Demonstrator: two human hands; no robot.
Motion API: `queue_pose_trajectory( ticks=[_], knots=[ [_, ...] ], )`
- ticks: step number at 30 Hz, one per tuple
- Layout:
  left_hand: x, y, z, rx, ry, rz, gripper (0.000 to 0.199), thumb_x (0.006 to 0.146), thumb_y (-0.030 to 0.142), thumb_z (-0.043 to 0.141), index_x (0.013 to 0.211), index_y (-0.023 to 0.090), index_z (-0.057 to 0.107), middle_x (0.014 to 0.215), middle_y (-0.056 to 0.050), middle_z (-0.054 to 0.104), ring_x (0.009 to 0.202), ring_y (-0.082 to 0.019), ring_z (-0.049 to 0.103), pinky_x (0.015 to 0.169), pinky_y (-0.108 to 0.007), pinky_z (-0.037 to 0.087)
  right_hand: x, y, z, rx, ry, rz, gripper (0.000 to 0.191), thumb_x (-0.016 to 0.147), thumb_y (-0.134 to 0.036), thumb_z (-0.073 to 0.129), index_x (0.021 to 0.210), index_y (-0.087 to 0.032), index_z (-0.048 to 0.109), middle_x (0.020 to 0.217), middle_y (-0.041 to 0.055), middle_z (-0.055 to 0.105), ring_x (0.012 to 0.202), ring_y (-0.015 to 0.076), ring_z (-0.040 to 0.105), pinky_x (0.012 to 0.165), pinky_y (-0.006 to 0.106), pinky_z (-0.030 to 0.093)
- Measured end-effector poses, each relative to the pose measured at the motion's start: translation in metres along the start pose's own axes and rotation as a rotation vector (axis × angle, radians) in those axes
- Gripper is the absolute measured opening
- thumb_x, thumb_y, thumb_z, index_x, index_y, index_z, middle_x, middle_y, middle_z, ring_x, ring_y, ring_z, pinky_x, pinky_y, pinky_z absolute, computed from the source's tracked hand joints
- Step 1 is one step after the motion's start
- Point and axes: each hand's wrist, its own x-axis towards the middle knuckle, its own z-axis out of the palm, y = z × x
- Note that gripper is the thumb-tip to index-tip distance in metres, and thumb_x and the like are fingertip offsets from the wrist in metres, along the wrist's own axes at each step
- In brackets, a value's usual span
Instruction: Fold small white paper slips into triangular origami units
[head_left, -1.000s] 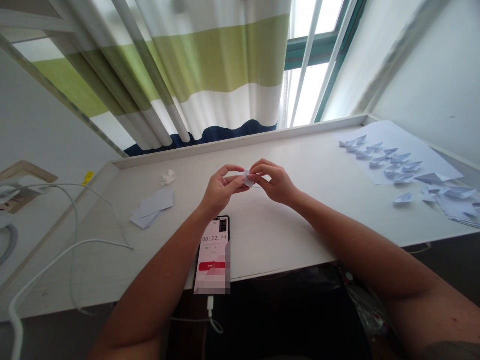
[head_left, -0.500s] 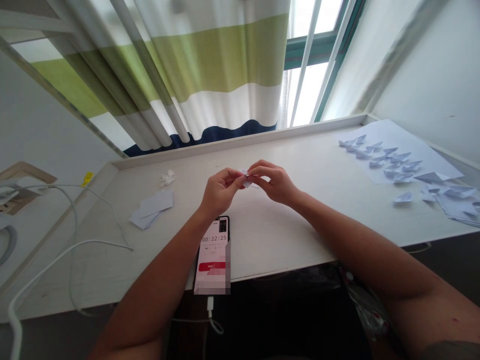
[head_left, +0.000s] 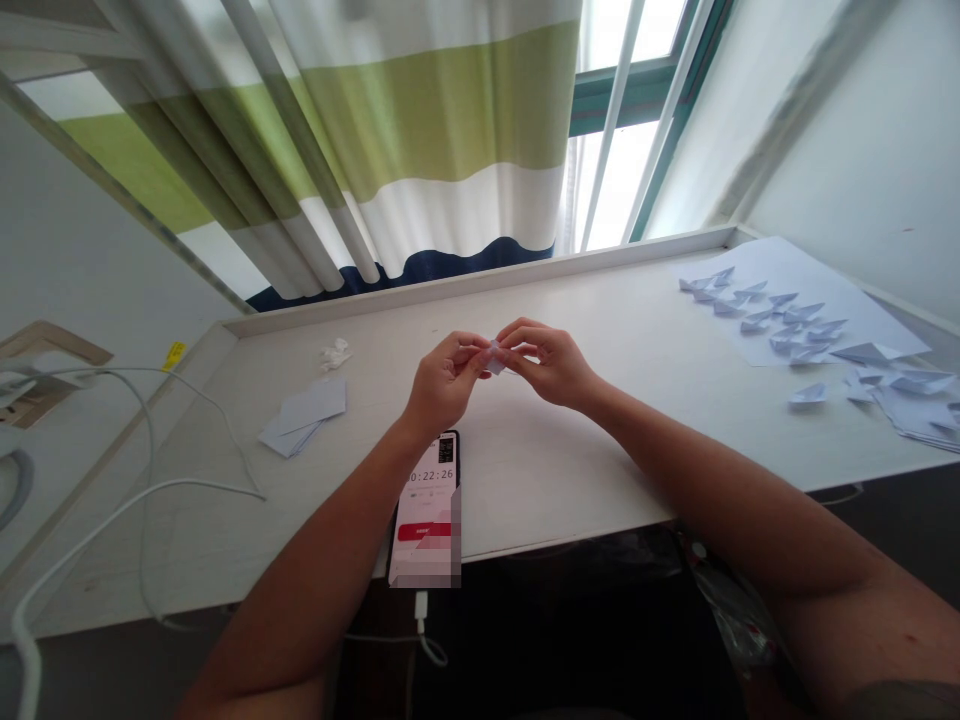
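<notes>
Over the middle of the white desk (head_left: 555,470), my left hand (head_left: 442,382) and my right hand (head_left: 551,365) pinch a small folded white paper (head_left: 495,357) between them, fingertips almost touching. Fingers cover much of its shape. Several folded paper boats (head_left: 801,312) stand in rows on a large white sheet (head_left: 795,262) at the right. One more boat (head_left: 808,397) lies nearer the desk's front. At the left is a small stack of white paper pieces (head_left: 311,408).
A phone (head_left: 424,520) showing a timer lies by my left forearm, with a white cable plug (head_left: 421,605) below it. Crumpled paper (head_left: 335,354) lies behind the stack. White cables (head_left: 150,490) cross the left side. More folded papers (head_left: 911,390) pile up at far right.
The small paper between my fingertips has turned slightly and shows more of its face. My hands have barely shifted.
</notes>
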Motion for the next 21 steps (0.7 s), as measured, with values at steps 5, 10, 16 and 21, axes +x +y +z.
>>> queue_pose_trajectory(
  ticks=[5,10,16,21],
  knots=[
    [0.0,-0.004,0.0,0.0,-0.021,-0.042,0.046,0.092,0.061,0.083,0.111,0.02,0.072,0.088,-0.007,0.085,0.08,-0.021,0.079,0.083,-0.036,0.064,0.0,0.006,0.005,0.063,0.107,0.073,0.039,0.09,-0.059,0.087,0.089,-0.022,0.074,0.087,0.0039,0.078,0.081,0.0202,0.074,0.083,0.045,0.068],
    [0.001,-0.003,0.001,-0.04,-0.027,-0.09,0.049,0.091,0.063,0.083,0.108,0.019,0.072,0.088,-0.009,0.086,0.085,-0.024,0.082,0.082,-0.037,0.066,0.0,0.012,0.009,0.113,0.153,0.071,0.036,0.088,-0.054,0.089,0.089,-0.021,0.073,0.086,0.0038,0.078,0.081,0.02,0.075,0.078,0.042,0.067],
    [0.002,-0.003,0.003,0.057,-0.03,-0.11,0.05,0.096,0.068,0.075,0.096,0.018,0.072,0.087,-0.009,0.083,0.08,-0.026,0.084,0.073,-0.036,0.065,0.0,0.013,0.012,0.119,0.18,0.077,0.033,0.087,-0.048,0.089,0.098,-0.022,0.073,0.085,0.0016,0.076,0.081,0.0184,0.074,0.08,0.04,0.066],
    [0.001,-0.003,0.001,0.094,-0.034,-0.08,0.049,0.095,0.068,0.075,0.096,0.019,0.073,0.089,-0.01,0.084,0.084,-0.025,0.082,0.075,-0.036,0.065,0.001,0.011,0.01,0.127,0.163,0.104,0.034,0.087,-0.048,0.089,0.1,-0.022,0.073,0.083,0.0016,0.075,0.078,0.0185,0.072,0.077,0.04,0.065]
  ],
)
